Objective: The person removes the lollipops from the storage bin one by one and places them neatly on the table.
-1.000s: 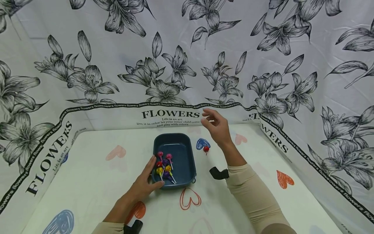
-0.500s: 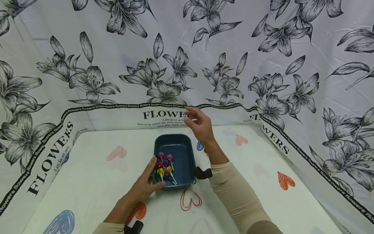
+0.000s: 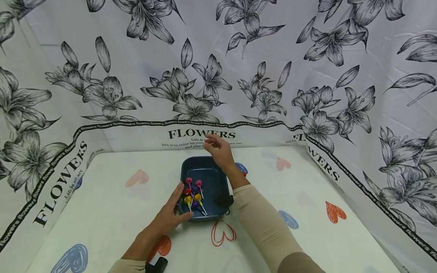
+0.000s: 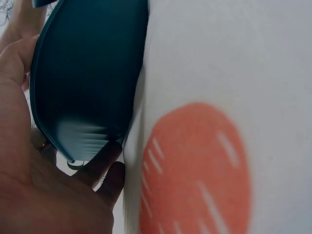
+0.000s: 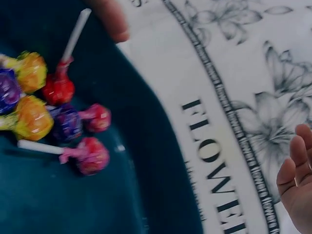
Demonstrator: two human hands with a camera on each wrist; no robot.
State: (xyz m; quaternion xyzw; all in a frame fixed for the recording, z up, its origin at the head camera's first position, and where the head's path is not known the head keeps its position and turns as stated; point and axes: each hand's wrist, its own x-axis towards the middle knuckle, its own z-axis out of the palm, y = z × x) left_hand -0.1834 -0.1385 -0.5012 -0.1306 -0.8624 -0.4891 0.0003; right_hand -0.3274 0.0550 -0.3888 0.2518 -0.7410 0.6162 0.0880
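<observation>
A dark blue plastic bin [image 3: 214,185] stands on the table, with several wrapped lollipops in its left part: a yellow lollipop [image 3: 188,200], a pink lollipop [image 3: 199,183], and red and purple ones. At its front left corner my left hand [image 3: 170,216] holds the wall, fingers along the left side and thumb at the front. My right hand [image 3: 220,153] hovers above the bin's back right corner, fingers loosely bent, with nothing visible in them. Right of the bin a red lollipop [image 3: 244,174] lies on the table, partly hidden by my right forearm.
The tablecloth [image 3: 102,212] is white with printed hearts. Behind and beside the table hangs a flower-print curtain [image 3: 136,76]. A black wrist mount [image 3: 224,201] on my right arm covers part of the bin's right rim.
My right hand has moved left and slightly down, from beyond the loose red lollipop to above the bin. The left hand and the bin stay where they were.
</observation>
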